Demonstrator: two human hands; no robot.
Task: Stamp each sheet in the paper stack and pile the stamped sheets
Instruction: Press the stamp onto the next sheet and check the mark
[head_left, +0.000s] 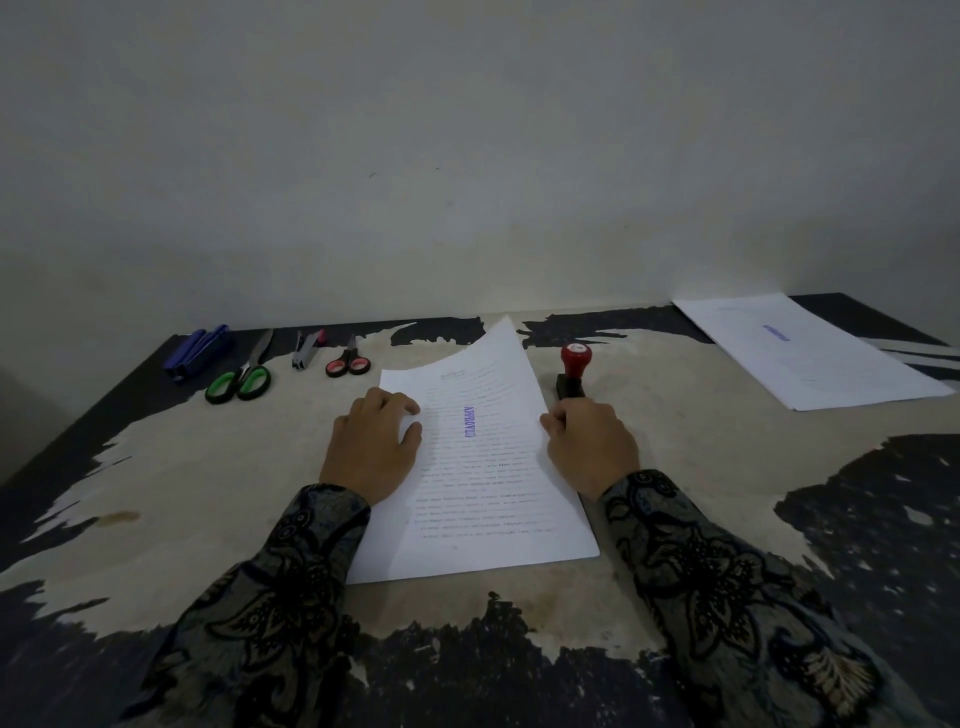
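Stamped top sheet (483, 415) of the paper stack (467, 540) at mid-desk (208, 467) curls up at its far right corner, its right edge pinched by the right hand (592, 447). Left hand (374, 441) rests flat, fingers (402, 402) relaxed, on the sheet's left edge; the stamp (574, 371) stands just right, the stamped pile (810, 353) far right.

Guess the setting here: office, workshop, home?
Probably a makeshift office desk against a plain wall: a worn table with a rubber stamp, printed sheets marked APPROVED, scissors and a blue stapler.
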